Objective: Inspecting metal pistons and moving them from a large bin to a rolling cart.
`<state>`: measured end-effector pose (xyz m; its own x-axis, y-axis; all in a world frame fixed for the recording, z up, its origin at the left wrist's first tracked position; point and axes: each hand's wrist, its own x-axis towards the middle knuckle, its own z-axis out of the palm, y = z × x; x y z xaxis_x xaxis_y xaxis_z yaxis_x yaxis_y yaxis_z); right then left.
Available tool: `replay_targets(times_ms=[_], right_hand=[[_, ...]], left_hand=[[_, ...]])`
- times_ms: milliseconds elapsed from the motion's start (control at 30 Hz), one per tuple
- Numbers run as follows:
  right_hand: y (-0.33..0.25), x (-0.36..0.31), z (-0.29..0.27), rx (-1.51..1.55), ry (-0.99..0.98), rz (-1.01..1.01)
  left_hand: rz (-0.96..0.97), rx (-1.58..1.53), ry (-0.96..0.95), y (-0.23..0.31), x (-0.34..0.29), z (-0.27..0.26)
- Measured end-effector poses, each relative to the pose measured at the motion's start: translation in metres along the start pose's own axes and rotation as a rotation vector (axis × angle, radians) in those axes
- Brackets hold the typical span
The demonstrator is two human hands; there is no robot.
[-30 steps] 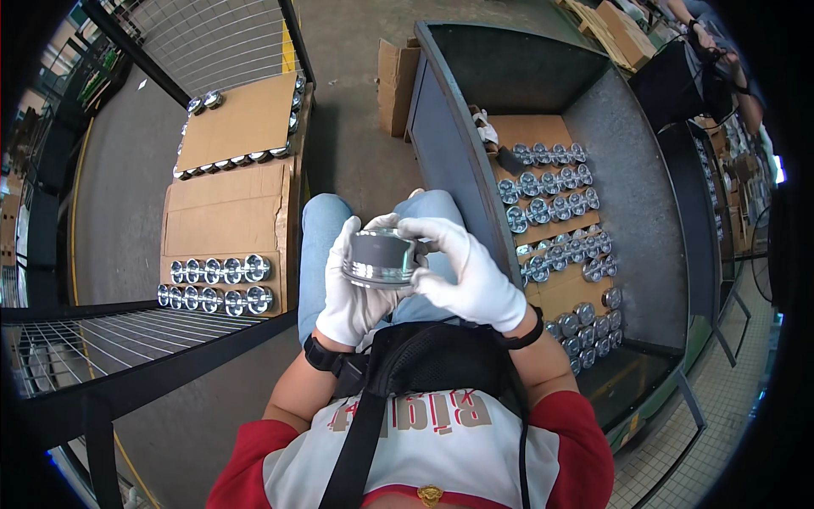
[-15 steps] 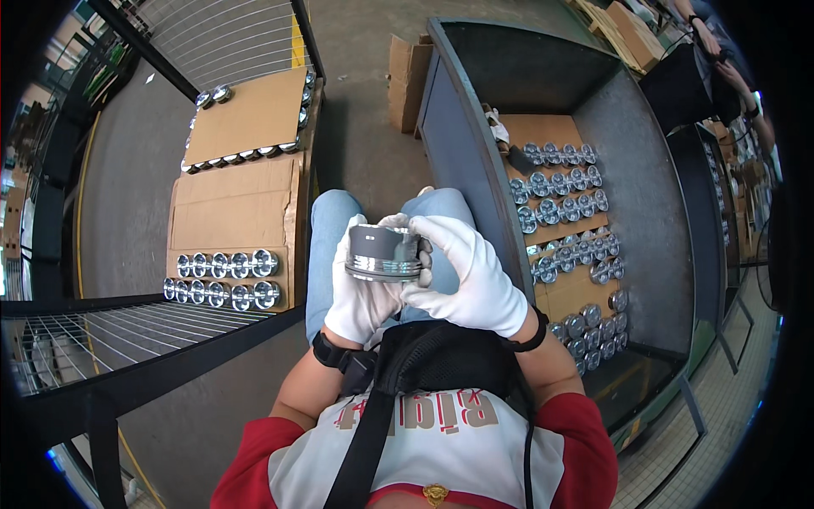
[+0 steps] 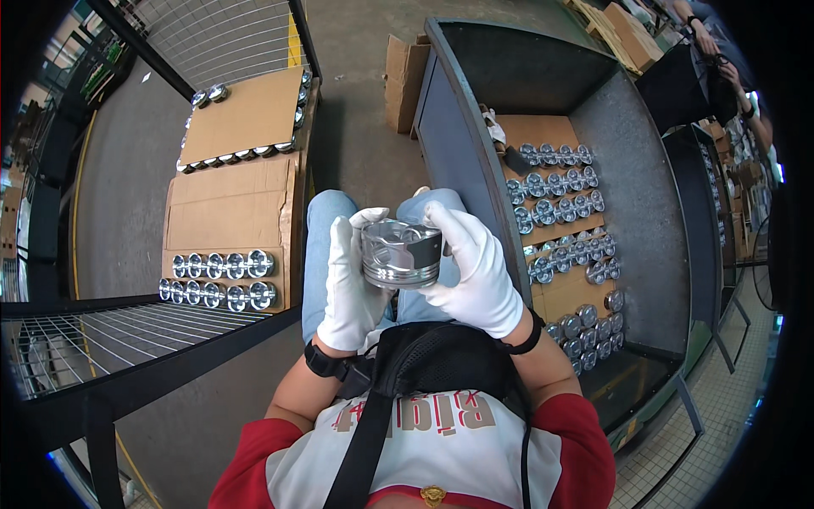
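Right hand (image 3: pixel 476 284) gripped the piston (image 3: pixel 402 257)! Left hand (image 3: pixel 349 288), at the piston's left, had an unclear grip; if gloves (image 3: pixel 498 312) slipped, a drop threatened.

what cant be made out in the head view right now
In the head view:
- Far side of the held piston: turned away from the camera.
- Where the left hand meets that far side: the piston blocks it.
- Number of pistons under the upper cardboard sheet: the sheet covers them.
- Co-worker's head: cut off by the picture's edge.
- Fine marks on the metal bin's pistons: too small.
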<state>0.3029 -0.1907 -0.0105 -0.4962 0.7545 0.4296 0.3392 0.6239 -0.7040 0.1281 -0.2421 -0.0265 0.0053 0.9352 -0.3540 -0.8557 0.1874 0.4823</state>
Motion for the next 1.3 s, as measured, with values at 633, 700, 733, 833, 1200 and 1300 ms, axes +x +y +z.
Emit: replay_targets(times_ms=[633,700,733,833,1200,1300], right_hand=[[0.015,-0.009,0.005,0.325,-0.046,0.075],[0.014,-0.009,0.007,0.232,-0.061,0.059],[0.014,-0.007,0.007,0.239,-0.067,0.05],[0.008,0.001,-0.001,-0.186,-0.046,-0.117],[0.006,0.003,0.0,0.096,-0.021,-0.064],[0.011,0.002,0.0,0.046,-0.003,-0.12]], left_hand=[[-0.255,-0.136,-0.123,-0.004,0.016,0.004],[-0.342,-0.249,-0.151,-0.006,0.013,0.007],[-0.329,-0.314,-0.199,-0.007,0.013,0.004],[-0.285,-0.423,-0.237,-0.009,0.013,-0.003],[-0.103,-0.206,-0.103,-0.006,0.008,-0.006],[-0.065,-0.156,-0.092,-0.004,0.006,-0.004]])
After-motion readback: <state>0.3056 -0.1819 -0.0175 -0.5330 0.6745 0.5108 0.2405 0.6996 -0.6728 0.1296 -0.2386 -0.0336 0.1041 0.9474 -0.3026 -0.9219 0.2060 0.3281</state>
